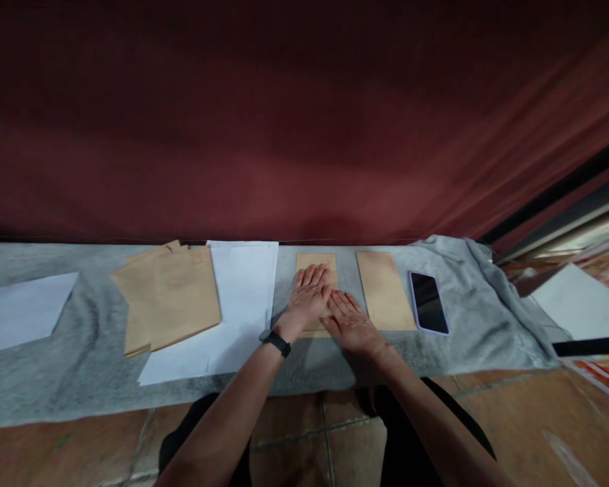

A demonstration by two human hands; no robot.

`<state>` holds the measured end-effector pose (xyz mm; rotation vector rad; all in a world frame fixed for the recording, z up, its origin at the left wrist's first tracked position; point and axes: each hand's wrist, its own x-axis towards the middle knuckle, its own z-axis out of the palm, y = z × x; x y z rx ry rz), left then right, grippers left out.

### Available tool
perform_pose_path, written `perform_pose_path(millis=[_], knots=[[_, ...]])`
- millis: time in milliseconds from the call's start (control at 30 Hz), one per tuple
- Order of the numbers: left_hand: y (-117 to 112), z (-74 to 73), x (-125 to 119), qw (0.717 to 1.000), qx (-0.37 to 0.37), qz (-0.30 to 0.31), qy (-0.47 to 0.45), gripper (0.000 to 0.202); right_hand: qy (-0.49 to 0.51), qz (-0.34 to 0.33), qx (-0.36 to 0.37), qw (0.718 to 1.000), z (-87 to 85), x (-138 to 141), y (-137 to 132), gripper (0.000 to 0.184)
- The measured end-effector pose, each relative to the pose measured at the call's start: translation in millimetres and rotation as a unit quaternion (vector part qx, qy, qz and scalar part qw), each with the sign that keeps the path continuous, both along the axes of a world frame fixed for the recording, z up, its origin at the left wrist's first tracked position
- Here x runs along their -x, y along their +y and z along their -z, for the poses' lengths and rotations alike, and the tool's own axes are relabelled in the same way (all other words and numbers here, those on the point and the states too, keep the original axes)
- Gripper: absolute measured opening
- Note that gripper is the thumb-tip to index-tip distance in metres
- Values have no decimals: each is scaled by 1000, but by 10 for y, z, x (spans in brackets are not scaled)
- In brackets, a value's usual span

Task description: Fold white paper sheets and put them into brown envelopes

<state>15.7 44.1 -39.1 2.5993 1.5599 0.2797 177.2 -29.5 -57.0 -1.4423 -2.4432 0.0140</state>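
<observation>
A brown envelope [317, 261] lies on the grey cloth [81, 365] in front of me. My left hand [308, 295] rests flat on it, fingers stretched out; a black band sits on that wrist. My right hand [349, 320] lies flat beside it, fingers extended and touching the left hand, over the envelope's lower right part. A second brown envelope [384, 289] lies just right of my right hand, apart from it.
A phone [428, 302] lies face up to the right of the second envelope. A stack of white paper [233, 304] and a pile of brown envelopes [167, 297] lie to the left, another white sheet [20, 310] further left. A red curtain [284, 135] hangs behind.
</observation>
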Motion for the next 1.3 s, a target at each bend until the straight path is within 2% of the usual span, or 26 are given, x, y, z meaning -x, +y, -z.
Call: perform_pose_path(millis=[133,267,400,500,633,767,867,1300], knots=[[-128,19,132,1000,10,23,11,55,-1,-5,4,1000,-37,-33,-7,59],[-359,42,294,999,10,48,16,56,-2,-2,21,1000,-72,-51,-22,60],[-634,39,389,998,-34,44,-4,54,-5,-2,32,999,-77,-79,-28,62],[-758,35,398,997,-65,29,-21,53,1,1,31,1000,-79,-72,-40,59],[-783,52,398,997,-67,24,-14,54,47,26,16,998,-98,113,-129,58],[-779,109,423,997,-67,32,3,59,100,1,17,995,-82,415,-308,65],[-792,140,433,997,-68,25,10,60,108,1,21,994,-44,532,-405,66],[-796,185,479,996,-83,-36,-13,56,13,83,-8,996,11,304,-424,56]])
